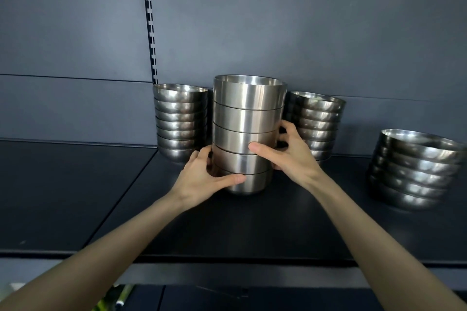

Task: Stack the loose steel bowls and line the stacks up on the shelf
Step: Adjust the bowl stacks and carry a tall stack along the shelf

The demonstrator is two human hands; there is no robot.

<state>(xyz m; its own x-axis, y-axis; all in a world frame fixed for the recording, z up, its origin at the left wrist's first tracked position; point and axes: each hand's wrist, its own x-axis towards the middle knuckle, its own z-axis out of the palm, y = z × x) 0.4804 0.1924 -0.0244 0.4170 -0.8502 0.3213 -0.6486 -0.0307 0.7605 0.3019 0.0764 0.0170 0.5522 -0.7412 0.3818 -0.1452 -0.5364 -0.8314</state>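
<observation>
A tall stack of straight-sided steel bowls [249, 118] stands on the dark shelf [290, 222] in the middle of the view. My left hand [202, 179] grips the stack's lower left side, thumb across the front of the lowest bowls. My right hand [288, 151] grips its right side a little higher, thumb on the front. Behind it stand two stacks of rounded steel bowls, one at the left [180, 121] and one at the right [318, 124], both against the back panel.
Another stack of rounded bowls [414, 169] stands apart at the far right of the shelf. A slotted upright [150, 20] runs up the grey back panel. The shelf's front edge [227, 262] lies below my forearms.
</observation>
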